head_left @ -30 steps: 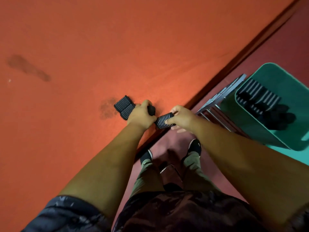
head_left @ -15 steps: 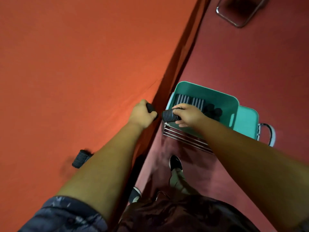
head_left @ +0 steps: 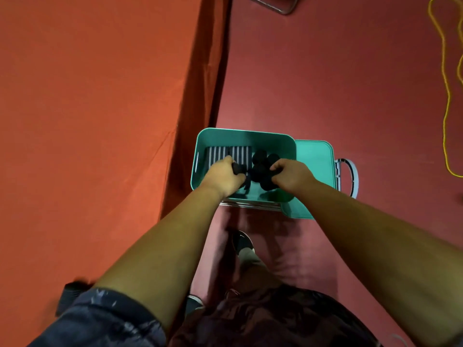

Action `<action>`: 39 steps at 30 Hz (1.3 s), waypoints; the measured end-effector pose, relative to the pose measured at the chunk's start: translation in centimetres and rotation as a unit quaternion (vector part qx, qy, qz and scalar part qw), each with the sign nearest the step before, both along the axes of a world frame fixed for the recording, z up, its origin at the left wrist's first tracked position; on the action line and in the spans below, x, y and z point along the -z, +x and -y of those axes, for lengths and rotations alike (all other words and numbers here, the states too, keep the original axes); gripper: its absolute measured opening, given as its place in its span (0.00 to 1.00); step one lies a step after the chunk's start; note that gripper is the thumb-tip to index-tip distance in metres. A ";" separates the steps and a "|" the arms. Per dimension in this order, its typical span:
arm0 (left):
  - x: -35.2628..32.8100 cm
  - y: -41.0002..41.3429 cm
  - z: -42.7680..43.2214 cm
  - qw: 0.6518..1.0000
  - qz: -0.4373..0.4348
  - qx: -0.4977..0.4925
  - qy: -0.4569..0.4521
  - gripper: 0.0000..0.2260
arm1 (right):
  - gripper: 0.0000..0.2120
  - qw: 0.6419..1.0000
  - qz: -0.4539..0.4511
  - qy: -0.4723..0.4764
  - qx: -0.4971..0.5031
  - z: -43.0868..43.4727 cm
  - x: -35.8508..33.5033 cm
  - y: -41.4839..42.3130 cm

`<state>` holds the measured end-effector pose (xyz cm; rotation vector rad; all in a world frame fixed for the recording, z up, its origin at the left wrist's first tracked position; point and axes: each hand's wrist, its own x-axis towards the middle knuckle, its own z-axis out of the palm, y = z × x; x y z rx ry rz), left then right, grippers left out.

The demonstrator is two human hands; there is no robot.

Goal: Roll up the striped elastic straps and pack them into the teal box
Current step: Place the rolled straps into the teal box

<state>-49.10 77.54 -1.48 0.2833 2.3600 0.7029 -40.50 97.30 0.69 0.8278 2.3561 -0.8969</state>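
The packing step was in hand: both hands were down inside the teal box (head_left: 292, 146), which stood open on a wire stand (head_left: 250, 204) just beside the orange-covered table (head_left: 87, 121), its lid (head_left: 314, 156) lying flat to the right. The left hand (head_left: 223, 177) had its fingers clenched round a rolled strap (head_left: 237, 169), held over the striped rolls (head_left: 218, 154) lying in the box's far left part. The right hand (head_left: 292, 174) had its fingers curled down against the cluster of dark rolls (head_left: 260, 160) standing on end; whether they gripped one could not be told. The next move probably called for seating each roll snugly beside its neighbours, then letting go without it unwinding. One blurred roll (head_left: 72, 288) lay on the table, apparently awaiting packing.
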 end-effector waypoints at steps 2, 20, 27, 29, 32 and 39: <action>1.0 0.2 -1.3 1.000 0.008 0.024 -0.012 0.15 | 0.18 0.999 0.016 0.022 -0.046 -0.5 0.8 0.0; 9.4 1.8 -6.4 0.996 0.058 0.043 -0.057 0.19 | 0.20 0.965 0.084 0.095 -0.230 -0.3 8.2 -2.0; 11.9 1.3 -7.0 0.992 0.076 0.059 -0.079 0.17 | 0.22 0.956 0.128 0.101 -0.243 -0.3 11.1 -2.9; 12.4 1.1 -7.0 0.991 0.079 0.068 -0.085 0.17 | 0.24 0.950 0.143 0.103 -0.257 -0.3 11.6 -3.2; 13.2 0.9 -7.0 0.988 0.083 0.084 -0.101 0.16 | 0.27 0.940 0.164 0.113 -0.278 -0.3 12.0 -3.5; 13.2 0.4 -6.0 0.987 0.088 0.083 -0.108 0.12 | 0.24 0.936 0.147 0.133 -0.291 -0.5 11.6 -3.3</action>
